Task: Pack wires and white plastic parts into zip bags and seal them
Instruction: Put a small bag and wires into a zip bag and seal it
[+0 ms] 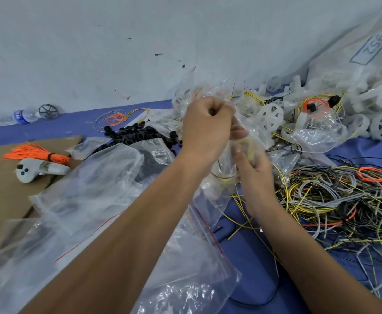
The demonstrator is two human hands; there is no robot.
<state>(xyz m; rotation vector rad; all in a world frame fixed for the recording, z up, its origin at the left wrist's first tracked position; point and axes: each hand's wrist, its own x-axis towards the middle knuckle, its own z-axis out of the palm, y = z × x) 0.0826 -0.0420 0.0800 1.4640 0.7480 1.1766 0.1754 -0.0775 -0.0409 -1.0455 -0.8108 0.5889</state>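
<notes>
**One bag in hand, most packing still ahead**

Empty zip bags (108, 214) lie nearest, unfilled. Both hands hold a small clear bag (227, 164) above the bench middle: left hand (205, 130) fisted on its top, right hand (253, 171) pinching its side. Loose wires (335, 200) and white plastic parts (380, 109) crowd the right edge, unpacked.

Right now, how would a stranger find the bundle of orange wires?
Look at the brown cardboard sheet at the left. The orange wire bundle lies near its far edge, just behind a white controller. Unlike the loose tangled wires at the right, it is straight and tied with a dark band.
</notes>
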